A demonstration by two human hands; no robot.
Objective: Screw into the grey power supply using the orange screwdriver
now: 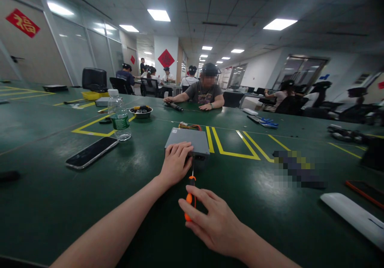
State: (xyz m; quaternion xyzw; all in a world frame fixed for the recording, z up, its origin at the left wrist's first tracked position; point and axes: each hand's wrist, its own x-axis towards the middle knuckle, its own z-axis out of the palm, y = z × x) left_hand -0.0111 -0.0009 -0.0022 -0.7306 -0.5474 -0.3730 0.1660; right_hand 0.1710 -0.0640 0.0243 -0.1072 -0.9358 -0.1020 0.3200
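Observation:
A grey metal computer power supply (pixel 199 142) lies on the green table, with a bundle of coloured cables (pixel 190 127) at its far side. My left hand (pixel 177 164) rests on its top and near left corner, fingers stretched across the casing. In my right hand (pixel 210 218) is an orange and black screwdriver (pixel 189 200), its handle between thumb and fingers. The shaft points away from me, and its tip reaches the near face of the power supply beside the socket. Whether the tip sits in a screw I cannot tell.
Left of the power supply are a smartphone (pixel 92 153), a water bottle (pixel 120 120) and a metal bowl (pixel 141 113) of small parts. Blue-handled pliers (pixel 265 122) and a white object (pixel 354 216) lie to the right. A person (pixel 204 90) sits across the table (pixel 135 212).

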